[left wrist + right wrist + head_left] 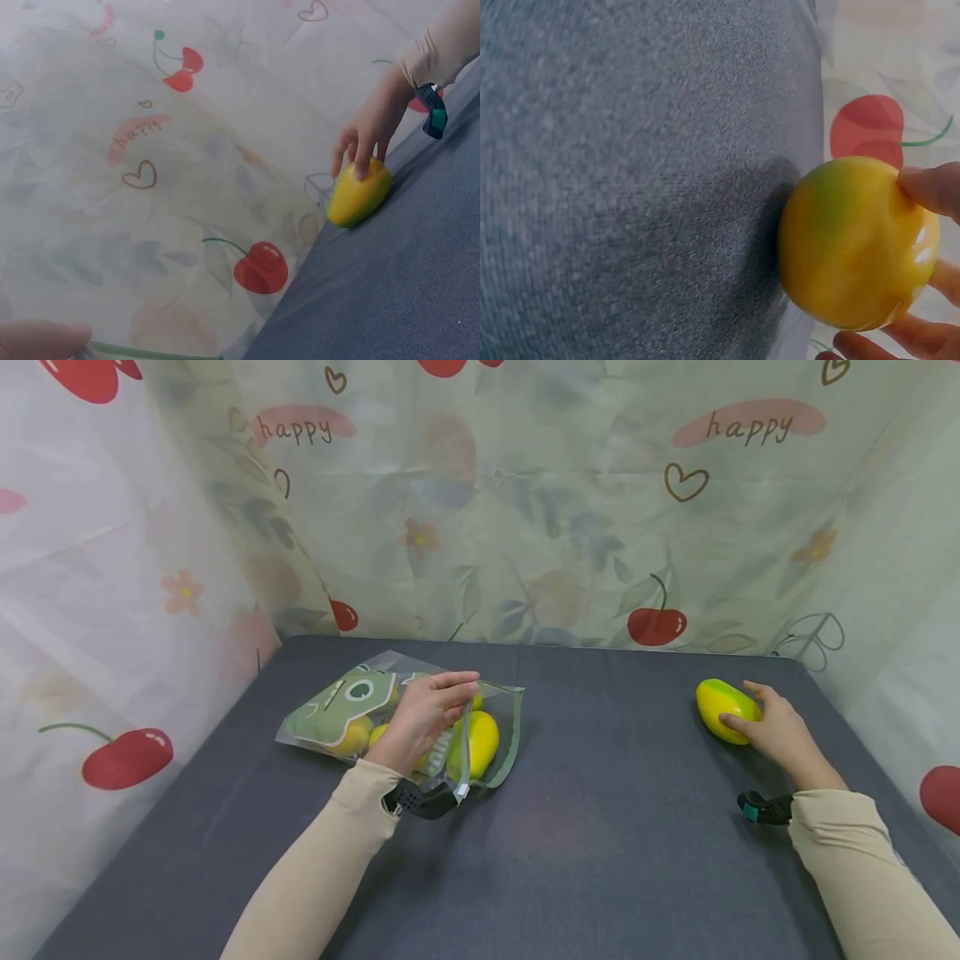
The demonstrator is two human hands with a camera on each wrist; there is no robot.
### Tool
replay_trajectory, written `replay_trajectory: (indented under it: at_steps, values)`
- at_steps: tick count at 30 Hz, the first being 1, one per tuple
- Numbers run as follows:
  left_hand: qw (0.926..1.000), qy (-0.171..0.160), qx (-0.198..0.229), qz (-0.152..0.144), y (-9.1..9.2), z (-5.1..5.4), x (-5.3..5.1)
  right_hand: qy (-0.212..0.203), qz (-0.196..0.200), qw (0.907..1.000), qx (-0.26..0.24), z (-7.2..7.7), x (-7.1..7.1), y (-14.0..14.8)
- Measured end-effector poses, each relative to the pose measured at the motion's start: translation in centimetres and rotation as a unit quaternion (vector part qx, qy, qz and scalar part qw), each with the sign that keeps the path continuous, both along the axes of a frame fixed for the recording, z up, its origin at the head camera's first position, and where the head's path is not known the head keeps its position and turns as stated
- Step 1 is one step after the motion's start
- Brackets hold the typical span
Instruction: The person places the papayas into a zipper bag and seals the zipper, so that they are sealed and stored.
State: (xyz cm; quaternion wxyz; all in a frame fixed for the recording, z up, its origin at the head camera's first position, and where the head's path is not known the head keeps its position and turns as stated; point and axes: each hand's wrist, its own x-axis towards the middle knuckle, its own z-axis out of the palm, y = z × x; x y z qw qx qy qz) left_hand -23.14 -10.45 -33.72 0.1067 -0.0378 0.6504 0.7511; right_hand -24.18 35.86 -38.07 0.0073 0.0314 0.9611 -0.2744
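On the left of the table lies a clear zip bag [318, 714] with a green cartoon face, several yellow mangoes [483, 739] inside it. My left hand [423, 714] pinches the rim of its mouth, which gapes toward the right. At the table's right side my right hand [783, 739] holds a yellow-green mango [720, 708] between thumb and fingers. The right wrist view shows the fingertips [934, 187] against that mango's skin, with its shadow beside it on the cloth. Whether it touches the table I cannot tell.
A dark grey cloth covers the table [592, 827]. Patterned curtains [510, 527] hang behind it and along both sides. A thin looped cord [821, 639] sits by the back right corner. Each wrist wears a dark strap [423, 799].
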Motion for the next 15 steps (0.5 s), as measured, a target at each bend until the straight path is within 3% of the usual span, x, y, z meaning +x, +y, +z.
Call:
replay_trajectory:
  at_steps: [9,15]
  values:
    - [1.0000,0.002,0.007,0.001,0.03,0.00,0.02,-0.022,0.016,0.9996,-0.004,-0.40,-0.12,0.36]
    - [1.0000,0.002,0.007,-0.001,-0.01,-0.06,0.03,-0.024,0.003,0.9997,-0.008,-0.69,-0.12,0.22]
